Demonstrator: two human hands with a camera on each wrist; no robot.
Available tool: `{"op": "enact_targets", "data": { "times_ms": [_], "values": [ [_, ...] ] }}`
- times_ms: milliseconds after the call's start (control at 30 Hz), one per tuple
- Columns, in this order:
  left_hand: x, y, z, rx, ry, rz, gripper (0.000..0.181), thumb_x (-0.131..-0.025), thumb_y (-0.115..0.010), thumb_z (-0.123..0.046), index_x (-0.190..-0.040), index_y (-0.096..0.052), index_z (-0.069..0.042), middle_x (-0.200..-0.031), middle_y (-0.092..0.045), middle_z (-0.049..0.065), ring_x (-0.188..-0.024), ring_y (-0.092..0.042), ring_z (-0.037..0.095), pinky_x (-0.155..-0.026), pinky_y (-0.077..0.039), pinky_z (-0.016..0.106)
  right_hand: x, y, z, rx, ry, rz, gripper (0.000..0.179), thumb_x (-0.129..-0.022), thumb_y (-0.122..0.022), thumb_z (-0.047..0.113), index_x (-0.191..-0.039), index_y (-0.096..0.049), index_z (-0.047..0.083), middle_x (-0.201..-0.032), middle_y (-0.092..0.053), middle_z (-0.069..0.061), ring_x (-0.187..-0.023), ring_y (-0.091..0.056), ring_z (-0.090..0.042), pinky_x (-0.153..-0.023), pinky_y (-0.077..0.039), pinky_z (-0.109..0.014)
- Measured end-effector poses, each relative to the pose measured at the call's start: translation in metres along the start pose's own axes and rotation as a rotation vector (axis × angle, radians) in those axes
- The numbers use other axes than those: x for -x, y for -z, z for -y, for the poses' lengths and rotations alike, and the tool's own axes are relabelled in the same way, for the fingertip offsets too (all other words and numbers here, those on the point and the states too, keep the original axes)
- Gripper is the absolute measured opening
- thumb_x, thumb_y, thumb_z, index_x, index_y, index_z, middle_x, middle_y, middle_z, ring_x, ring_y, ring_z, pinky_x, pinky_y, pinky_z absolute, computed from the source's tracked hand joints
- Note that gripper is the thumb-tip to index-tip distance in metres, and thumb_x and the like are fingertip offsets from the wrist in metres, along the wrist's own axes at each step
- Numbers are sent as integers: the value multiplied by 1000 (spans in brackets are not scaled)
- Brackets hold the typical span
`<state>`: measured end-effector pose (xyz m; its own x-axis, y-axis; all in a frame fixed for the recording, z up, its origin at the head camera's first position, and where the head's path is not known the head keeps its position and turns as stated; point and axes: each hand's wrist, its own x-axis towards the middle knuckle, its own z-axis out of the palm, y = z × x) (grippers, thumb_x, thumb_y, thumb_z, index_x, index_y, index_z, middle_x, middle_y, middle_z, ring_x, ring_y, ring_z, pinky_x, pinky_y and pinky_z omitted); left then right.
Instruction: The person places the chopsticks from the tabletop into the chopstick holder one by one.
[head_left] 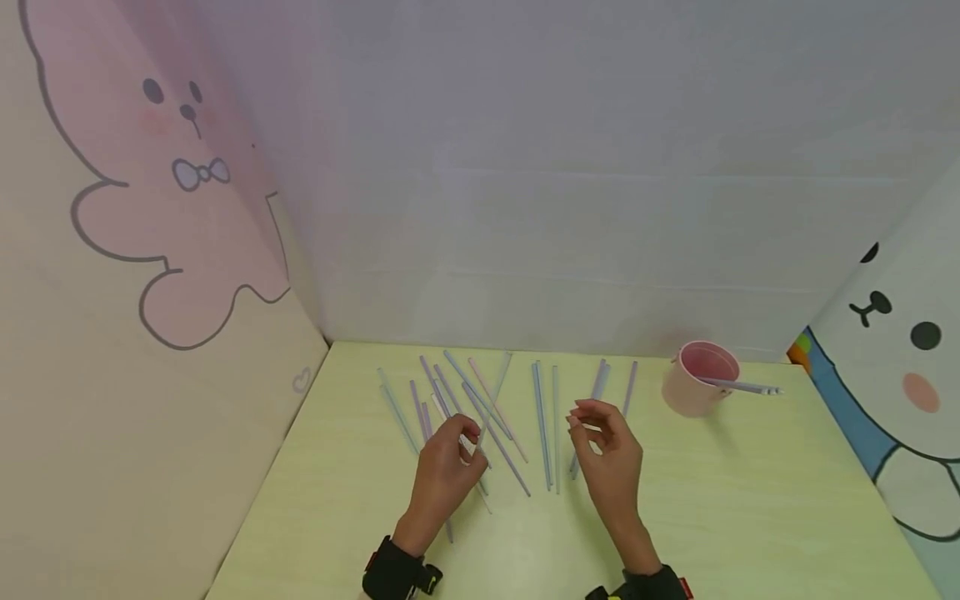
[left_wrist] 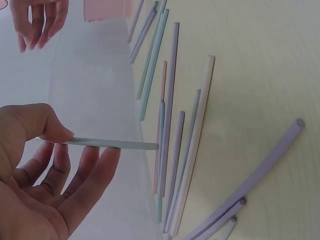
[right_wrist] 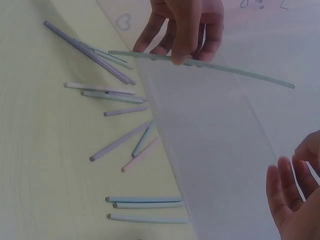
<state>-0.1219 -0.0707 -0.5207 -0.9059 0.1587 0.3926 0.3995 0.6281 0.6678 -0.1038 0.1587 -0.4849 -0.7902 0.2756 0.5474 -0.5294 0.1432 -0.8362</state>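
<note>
Between thumb and fingers, my left hand (head_left: 448, 471) pinches a thin pale green stick (left_wrist: 135, 145). In the right wrist view that stick spans the gap in front of the fingers, bowed slightly, with both ends free. My right hand (head_left: 613, 458) is raised over the table with loosely bent fingers and nothing in them. Below the left hand lies a loose spread of similar pastel sticks, among them a purple stick (head_left: 512, 462) and a pink stick (head_left: 517, 446). Nearer the right hand lie blue sticks (head_left: 542, 433) and a pale green one (head_left: 556, 442).
A pink bucket (head_left: 684, 393) stands at the back right of the pale yellow table (head_left: 750, 500). Several sticks (head_left: 750, 387) lean out over its rim to the right. Fabric walls with cartoon animals close in the back and both sides.
</note>
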Motion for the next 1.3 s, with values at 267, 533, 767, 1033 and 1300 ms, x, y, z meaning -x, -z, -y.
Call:
{"op": "enact_targets", "data": {
  "times_ms": [267,533,767,1033,1300],
  "values": [
    [4,-14,-13,10,-112,7,25,-78,-67,-5,-101,-60,-12,-90,-62,-4,-64,-59,10,-52,-48,25,-6,-11,0,-189,-105,9,30,-83,-64,-18,-111,-63,-9,-96,-59,-34,-85,-64,-37,-72,-59,-29],
    [4,-24,-21,5,-155,18,27,-77,-70,-7,-99,-59,-17,-89,-62,-7,-66,-60,9,-53,-50,23,-4,-20,5,-228,-195,32,30,-83,-67,-15,-112,-60,-12,-97,-59,-34,-84,-65,-30,-71,-59,-29],
    [4,-25,-22,-1,-178,20,28,-76,-70,-6,-98,-59,-17,-88,-62,-7,-66,-59,7,-53,-51,21,-2,-21,7,-297,-124,81,26,-85,-60,-20,-111,-57,-16,-101,-54,-38,-87,-64,-26,-71,-60,-34],
    [5,-28,-21,1,-189,34,28,-77,-70,-5,-100,-59,-17,-89,-61,-7,-69,-60,8,-55,-52,22,-2,-20,9,-307,-97,98,24,-84,-62,-21,-107,-55,-20,-102,-59,-30,-87,-64,-27,-72,-59,-30],
    [6,-30,-18,13,-187,39,30,-76,-70,-5,-101,-59,-18,-90,-61,-9,-71,-61,9,-57,-53,23,-7,-9,5,-362,-74,100,24,-82,-59,-26,-105,-51,-24,-99,-51,-40,-85,-64,-32,-71,-60,-33]
  ]
}}
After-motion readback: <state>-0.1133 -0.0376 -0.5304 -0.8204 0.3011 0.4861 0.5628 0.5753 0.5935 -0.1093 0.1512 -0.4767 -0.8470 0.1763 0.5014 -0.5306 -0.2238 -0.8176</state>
